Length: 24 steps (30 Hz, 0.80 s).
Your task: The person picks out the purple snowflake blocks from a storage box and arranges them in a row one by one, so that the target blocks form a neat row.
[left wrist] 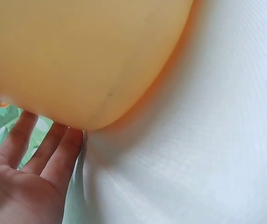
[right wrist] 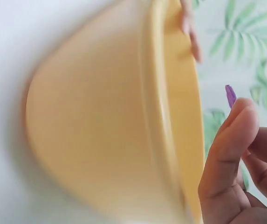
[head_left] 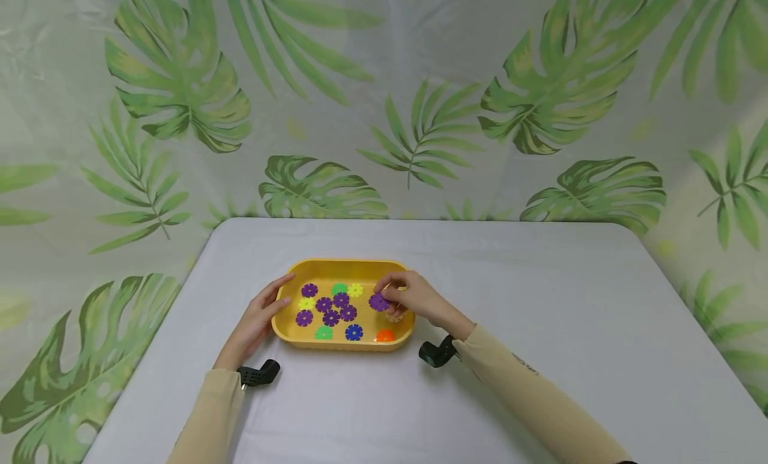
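Note:
A yellow plastic tray (head_left: 342, 346) with rounded ends holds several notched snowflake discs. My left hand (head_left: 255, 327) grips its left end, thumb over the rim; in the left wrist view, the fingers (left wrist: 61, 151) lie against the outer wall. Above the right part of the tray, my right hand (head_left: 417, 297) pinches a purple snowflake disc (head_left: 379, 302) between thumb and fingertips. Only a thin edge of that purple disc (right wrist: 230, 95) shows past the thumb in the right wrist view.
Among the discs in the tray are a blue disc (head_left: 354, 332), an orange disc (head_left: 385, 335), a green disc (head_left: 324, 333) and a yellow disc (head_left: 355, 290), with several purple ones mid-tray. A white cloth covers the table (head_left: 540, 284); a leaf-print curtain (head_left: 420, 117) hangs behind.

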Available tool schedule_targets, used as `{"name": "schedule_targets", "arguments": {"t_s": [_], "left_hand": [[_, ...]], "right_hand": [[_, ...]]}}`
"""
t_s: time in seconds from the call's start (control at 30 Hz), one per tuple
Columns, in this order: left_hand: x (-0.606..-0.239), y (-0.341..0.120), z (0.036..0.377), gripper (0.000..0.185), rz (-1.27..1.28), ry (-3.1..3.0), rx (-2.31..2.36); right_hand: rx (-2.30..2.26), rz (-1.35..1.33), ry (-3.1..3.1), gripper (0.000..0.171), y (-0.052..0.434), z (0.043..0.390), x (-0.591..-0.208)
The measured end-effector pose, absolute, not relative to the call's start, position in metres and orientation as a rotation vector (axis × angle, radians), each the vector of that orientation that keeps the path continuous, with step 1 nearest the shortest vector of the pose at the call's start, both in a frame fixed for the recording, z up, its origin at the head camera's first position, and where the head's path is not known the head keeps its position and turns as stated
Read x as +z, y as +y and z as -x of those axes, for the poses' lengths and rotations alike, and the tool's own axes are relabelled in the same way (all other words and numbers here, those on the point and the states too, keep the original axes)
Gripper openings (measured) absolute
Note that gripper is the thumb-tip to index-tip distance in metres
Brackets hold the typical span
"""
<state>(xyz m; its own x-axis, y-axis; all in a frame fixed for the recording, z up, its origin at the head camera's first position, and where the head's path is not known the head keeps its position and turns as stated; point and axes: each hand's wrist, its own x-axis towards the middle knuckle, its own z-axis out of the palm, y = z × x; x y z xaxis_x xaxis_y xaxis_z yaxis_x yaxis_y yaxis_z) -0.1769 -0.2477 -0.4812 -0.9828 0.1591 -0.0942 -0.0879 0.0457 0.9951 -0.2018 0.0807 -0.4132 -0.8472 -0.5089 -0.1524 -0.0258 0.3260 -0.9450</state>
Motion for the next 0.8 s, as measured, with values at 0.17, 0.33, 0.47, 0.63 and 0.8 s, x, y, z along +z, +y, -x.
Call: {"name": "schedule_targets", "arguments": {"t_s": [0.17, 0.33, 0.47, 0.63, 0.8], "left_hand": [[-0.482, -0.247, 0.176, 0.051, -0.085, 2.157, 2.049], [-0.482, -0.247, 0.175, 0.052, -0.082, 2.177, 2.048], [-0.482, -0.247, 0.175, 0.051, -0.067, 2.188, 2.041], [-0.483, -0.246, 0.177, 0.051, -0.056, 2.206, 2.029], [-0.483, -0.246, 0.176, 0.051, -0.065, 2.212, 2.033]], "right_hand": [[-1.598, 0.349, 2.225, 0.02, 0.122, 0.211, -0.416], [-1.597, 0.177, 2.284, 0.021, 0.154, 0.216, -0.433], [-1.545, 0.1, 2.271, 0.019, 0.164, 0.217, -0.452], [-1.504, 0.078, 2.269, 0.018, 0.166, 0.218, -0.465], [-1.438, 0.108, 2.328, 0.017, 0.163, 0.218, -0.462]]}}
